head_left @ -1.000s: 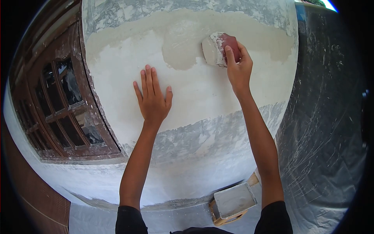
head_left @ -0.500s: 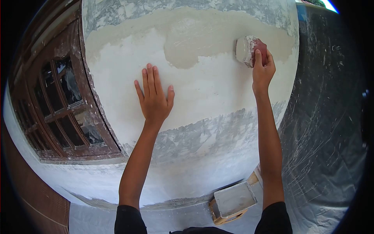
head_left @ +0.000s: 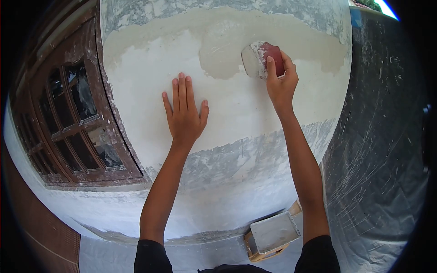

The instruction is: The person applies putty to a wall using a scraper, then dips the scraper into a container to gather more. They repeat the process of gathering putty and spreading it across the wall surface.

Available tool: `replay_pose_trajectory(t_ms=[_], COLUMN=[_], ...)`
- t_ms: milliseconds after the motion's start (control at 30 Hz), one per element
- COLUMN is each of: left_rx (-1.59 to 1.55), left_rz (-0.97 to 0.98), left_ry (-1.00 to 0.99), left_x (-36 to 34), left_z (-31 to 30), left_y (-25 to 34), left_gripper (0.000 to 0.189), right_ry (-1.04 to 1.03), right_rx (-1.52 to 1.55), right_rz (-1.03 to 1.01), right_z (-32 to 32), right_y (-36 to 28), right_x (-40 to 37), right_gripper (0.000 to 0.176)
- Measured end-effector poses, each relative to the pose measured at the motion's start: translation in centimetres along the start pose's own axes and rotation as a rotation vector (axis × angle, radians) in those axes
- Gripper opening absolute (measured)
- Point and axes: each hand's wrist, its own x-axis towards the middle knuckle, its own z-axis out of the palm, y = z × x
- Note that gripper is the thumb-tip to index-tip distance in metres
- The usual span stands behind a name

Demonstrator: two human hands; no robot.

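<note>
My right hand (head_left: 282,82) grips a putty knife (head_left: 274,57) by its dark red handle. Whitish putty is caked between that handle and the broad blade, which lies close against the wall (head_left: 227,107) and points left. Flat on the pale, smooth part of the wall rests my left hand (head_left: 185,113), its fingers stretched upward and the thumb apart. Nothing is held in it. Above both hands runs a beige, damp-looking putty band (head_left: 150,41). Rough grey-white patches border the coated area at top and bottom.
A brown wooden window (head_left: 75,118) with glass panes stands at the left. Below, a putty-smeared tray (head_left: 275,232) rests on a small wooden stool (head_left: 261,255). Dark splattered sheeting (head_left: 373,150) hangs at the right, and grey sheeting (head_left: 191,257) covers the floor.
My right hand has moved left along the wall with the putty knife. My left hand stays flat in nearly the same place.
</note>
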Motion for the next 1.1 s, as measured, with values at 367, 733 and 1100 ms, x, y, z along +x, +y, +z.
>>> replay_pose_trajectory(t_ms=[367, 733, 1100], left_rx=[0.019, 0.001, 0.009], left_rz=[-0.006, 0.001, -0.005], left_ry=[0.016, 0.007, 0.007], left_x=[0.1, -0.1, -0.1], left_z=[0.2, 0.0, 0.0], left_y=[0.4, 0.2, 0.5], left_gripper=[0.074, 0.073, 0.073], right_ry=[-0.018, -0.218, -0.129], right_rx=[0.300, 0.204, 0.244], right_rz=[0.183, 0.079, 0.147], right_z=[-1.4, 0.6, 1.3], right_y=[-1.5, -0.8, -2.7], right_x=[0.6, -1.1, 0.1], right_gripper=[0.034, 0.034, 0.033])
